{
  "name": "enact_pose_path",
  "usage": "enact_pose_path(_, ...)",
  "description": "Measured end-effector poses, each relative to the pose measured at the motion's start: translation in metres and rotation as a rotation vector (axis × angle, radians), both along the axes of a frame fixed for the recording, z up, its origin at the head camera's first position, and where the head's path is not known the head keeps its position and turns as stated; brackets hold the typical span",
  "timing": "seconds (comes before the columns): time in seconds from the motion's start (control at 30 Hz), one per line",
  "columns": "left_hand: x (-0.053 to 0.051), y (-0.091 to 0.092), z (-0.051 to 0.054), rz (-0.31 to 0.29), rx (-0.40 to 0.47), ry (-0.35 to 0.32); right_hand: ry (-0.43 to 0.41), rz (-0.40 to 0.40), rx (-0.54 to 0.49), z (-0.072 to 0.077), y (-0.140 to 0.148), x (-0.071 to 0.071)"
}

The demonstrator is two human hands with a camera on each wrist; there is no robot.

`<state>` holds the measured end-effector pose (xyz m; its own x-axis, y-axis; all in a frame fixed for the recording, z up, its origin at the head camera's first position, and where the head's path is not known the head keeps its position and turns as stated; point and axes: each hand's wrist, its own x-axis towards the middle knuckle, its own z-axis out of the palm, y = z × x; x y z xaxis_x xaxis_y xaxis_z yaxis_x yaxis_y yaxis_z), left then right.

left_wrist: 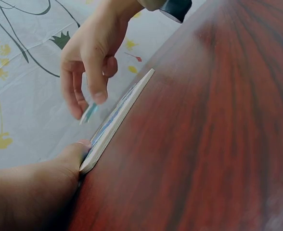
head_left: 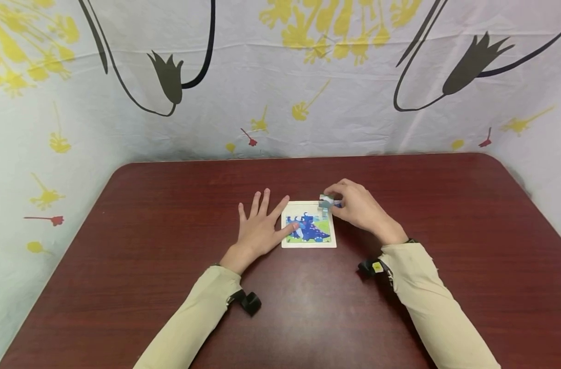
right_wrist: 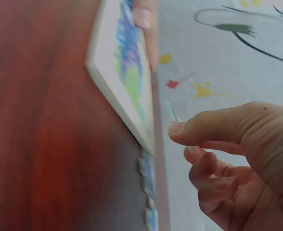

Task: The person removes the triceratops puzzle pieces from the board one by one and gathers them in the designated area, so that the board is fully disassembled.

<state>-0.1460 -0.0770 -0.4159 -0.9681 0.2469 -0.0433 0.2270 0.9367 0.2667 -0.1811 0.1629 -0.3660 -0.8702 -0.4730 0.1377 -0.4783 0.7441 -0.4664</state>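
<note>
A small jigsaw puzzle (head_left: 313, 233) with a pale frame lies flat on the table, showing a blue cartoon dinosaur; its upper part shows bare board. My left hand (head_left: 258, 230) is spread at its left side, thumb on the picture and the other fingers stretched away over the tabletop. Over the puzzle's upper right corner, my right hand (head_left: 360, 207) pinches a puzzle piece (head_left: 326, 202) between thumb and fingertips. The piece (left_wrist: 88, 113) is held above the board in the left wrist view. Loose puzzle pieces (right_wrist: 148, 175) lie beside the frame, mostly hidden behind my right hand in the head view.
Dark red wood-grain table (head_left: 169, 205) surrounds the puzzle. A pale cloth (head_left: 280, 102) with yellow, red and grey plant prints hangs behind the table's far edge and at both sides. Each wrist carries a black strapped device (head_left: 251, 303).
</note>
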Motion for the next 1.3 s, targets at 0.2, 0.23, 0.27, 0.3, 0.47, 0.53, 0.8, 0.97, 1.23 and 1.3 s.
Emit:
enact_pose_path(0.2,0.001,-0.001,0.001,-0.002,0.002,-0.008,-0.008,-0.045,-0.008,0.008,0.028,-0.003)
enact_pose_path(0.23,0.001,-0.001,0.001,-0.003,0.001,-0.006,-0.006,-0.056,-0.009,0.009,0.033,-0.004)
enact_pose_path(0.27,0.001,-0.001,0.001,-0.003,0.003,-0.003,-0.004,-0.066,-0.01,0.011,0.039,-0.005)
enact_pose_path(0.3,0.001,-0.002,0.001,-0.003,0.003,0.0,-0.003,-0.076,-0.011,0.012,0.044,-0.005)
enact_pose_path(0.47,0.001,-0.002,0.002,-0.004,0.008,0.01,-0.052,-0.124,-0.005,0.017,0.067,-0.006)
enact_pose_path(0.53,0.001,-0.002,0.002,-0.005,0.006,0.007,-0.079,-0.133,0.004,0.018,0.074,-0.006)
enact_pose_path(0.8,-0.001,-0.001,0.003,-0.008,0.001,0.004,-0.186,-0.166,0.02,0.011,0.094,-0.01)
enact_pose_path(0.97,-0.001,0.0,0.004,-0.012,0.008,0.011,-0.2,-0.169,0.008,0.007,0.102,-0.011)
enact_pose_path(1.23,0.001,-0.001,0.002,-0.009,0.018,0.016,-0.263,-0.197,-0.021,0.004,0.102,-0.009)
enact_pose_path(1.3,0.001,0.0,0.001,-0.008,0.017,0.014,-0.261,-0.203,-0.02,0.004,0.102,-0.009)
